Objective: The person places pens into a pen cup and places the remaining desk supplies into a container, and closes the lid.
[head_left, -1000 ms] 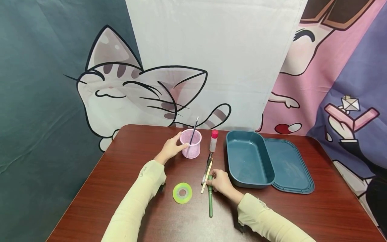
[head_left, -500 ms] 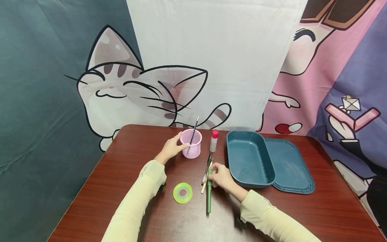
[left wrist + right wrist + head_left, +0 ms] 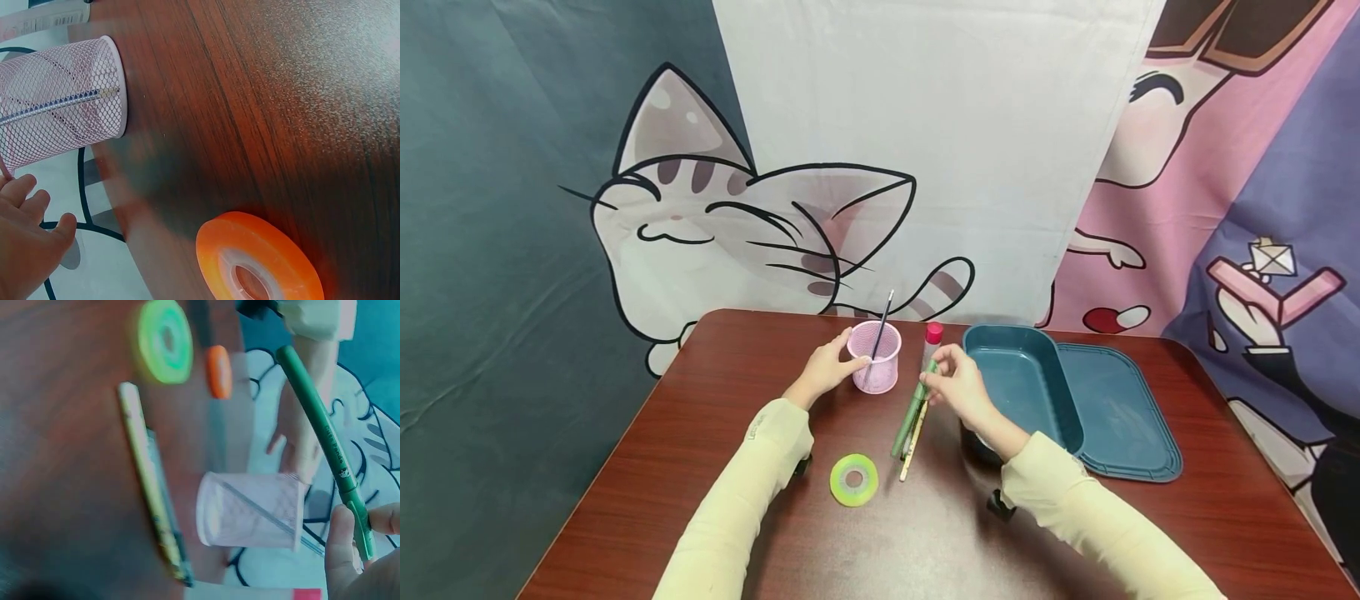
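Right hand [image 3: 958, 387] pinches green pen [image 3: 913, 417] by far end, tilted above table [image 3: 700, 450], between cup and box. Left hand [image 3: 826, 368] grips pink mesh cup [image 3: 883, 377] from left; dark pencil [image 3: 882, 325] leans inside. Yellow pencil [image 3: 910, 454] lies nearer, right of green tape [image 3: 839, 490]. Red-capped glue stick [image 3: 933, 335] stands far. Right: blue box [image 3: 1026, 383], lid [image 3: 1120, 417] along right side.

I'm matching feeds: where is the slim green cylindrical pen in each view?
Head: green pen just right of centre, below the middle, pinched by the bare right hand.
Left wrist: not in this picture.
Right wrist: slanting down the right half, lower end in the same hand.
Shared landmark: the pink mesh cylindrical cup, in all three views.
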The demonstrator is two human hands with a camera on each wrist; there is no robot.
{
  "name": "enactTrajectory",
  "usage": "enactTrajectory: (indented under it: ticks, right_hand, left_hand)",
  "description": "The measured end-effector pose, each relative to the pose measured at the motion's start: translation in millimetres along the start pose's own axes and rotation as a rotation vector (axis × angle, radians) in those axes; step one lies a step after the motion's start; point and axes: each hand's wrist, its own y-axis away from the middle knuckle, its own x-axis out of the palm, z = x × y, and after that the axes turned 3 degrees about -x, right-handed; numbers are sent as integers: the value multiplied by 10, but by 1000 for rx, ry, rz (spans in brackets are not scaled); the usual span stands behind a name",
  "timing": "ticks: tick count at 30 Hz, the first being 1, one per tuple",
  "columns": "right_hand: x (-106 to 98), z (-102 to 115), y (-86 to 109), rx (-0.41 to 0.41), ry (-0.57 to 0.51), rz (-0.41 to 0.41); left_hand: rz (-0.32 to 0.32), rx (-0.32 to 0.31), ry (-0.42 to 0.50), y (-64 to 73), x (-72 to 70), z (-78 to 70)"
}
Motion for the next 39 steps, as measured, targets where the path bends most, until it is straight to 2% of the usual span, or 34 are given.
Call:
enactTrajectory:
  ticks: [6,11,17,27,32,39]
  right_hand:
    - [-64,217,-188,-44,-66,-73]
    - [-70,323,-332,-59,-53,-148]
    - [-32,335,-479,-116,-50,-216]
    - [54,313,-655,-160,-55,-324]
    - [102,246,-708,-179,17,-355]
    - [198,160,-709,-192,232,-386]
  left_hand:
    - [-1,-6,10,4,3,6]
    - [7,-9,16,-2,8,15]
    - [11,-17,12,2,8,8]
    - [13,-24,3,10,0,-10]
    - [18,-26,9,10,0,-8]
    - [5,-13,5,7,7,-5]
